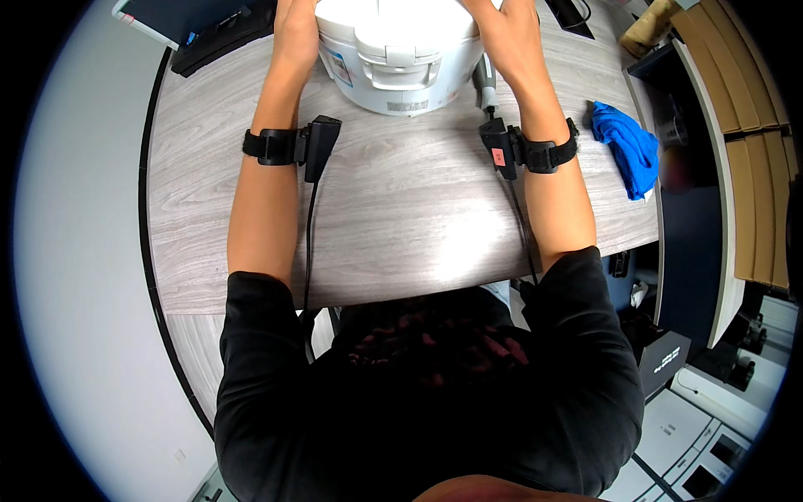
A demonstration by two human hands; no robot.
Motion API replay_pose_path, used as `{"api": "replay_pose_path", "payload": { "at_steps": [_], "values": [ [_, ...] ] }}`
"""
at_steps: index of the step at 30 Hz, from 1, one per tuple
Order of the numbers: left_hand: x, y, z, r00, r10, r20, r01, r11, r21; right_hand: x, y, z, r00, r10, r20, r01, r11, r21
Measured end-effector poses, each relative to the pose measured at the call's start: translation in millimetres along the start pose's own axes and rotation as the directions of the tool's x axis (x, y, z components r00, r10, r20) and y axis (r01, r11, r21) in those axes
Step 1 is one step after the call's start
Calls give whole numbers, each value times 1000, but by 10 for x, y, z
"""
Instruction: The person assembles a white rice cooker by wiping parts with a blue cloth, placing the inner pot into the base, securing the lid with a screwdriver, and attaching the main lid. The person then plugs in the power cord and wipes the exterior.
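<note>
A white rice cooker (393, 50) with a closed lid stands at the far middle of the grey wood-grain table (401, 209). My left hand (294, 33) presses against its left side and my right hand (506, 38) against its right side, both gripping the body. Each wrist carries a black strap with a small black device and a cable running back toward me. A grey handled tool (485, 84) lies on the table just under my right hand, beside the cooker.
A crumpled blue cloth (627, 146) lies at the table's right edge. A dark flat device (201, 25) sits at the far left corner. Brown cardboard boxes (744, 92) stand to the right, and white cabinets (703, 427) are at the lower right.
</note>
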State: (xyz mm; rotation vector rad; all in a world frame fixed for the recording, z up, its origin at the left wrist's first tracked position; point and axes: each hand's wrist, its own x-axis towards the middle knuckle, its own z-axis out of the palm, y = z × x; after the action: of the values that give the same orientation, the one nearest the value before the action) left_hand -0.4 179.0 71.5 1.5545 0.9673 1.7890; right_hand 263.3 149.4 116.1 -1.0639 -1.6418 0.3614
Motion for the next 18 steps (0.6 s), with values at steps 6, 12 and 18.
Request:
{"api": "replay_pose_path", "payload": {
  "at_steps": [6,12,18],
  "values": [
    [67,351,-109,989,-74,127,70,997,41,202,136,-147,976,85,202,-133,962,237],
    [469,598,27,928,-247,280,200,962,186,586,109,-76,943,122,309,-217,930,296],
    [593,467,-46,911,-143,386,-194,678,709,591,-124,-79,941,-34,338,132,953,-272]
  ]
}}
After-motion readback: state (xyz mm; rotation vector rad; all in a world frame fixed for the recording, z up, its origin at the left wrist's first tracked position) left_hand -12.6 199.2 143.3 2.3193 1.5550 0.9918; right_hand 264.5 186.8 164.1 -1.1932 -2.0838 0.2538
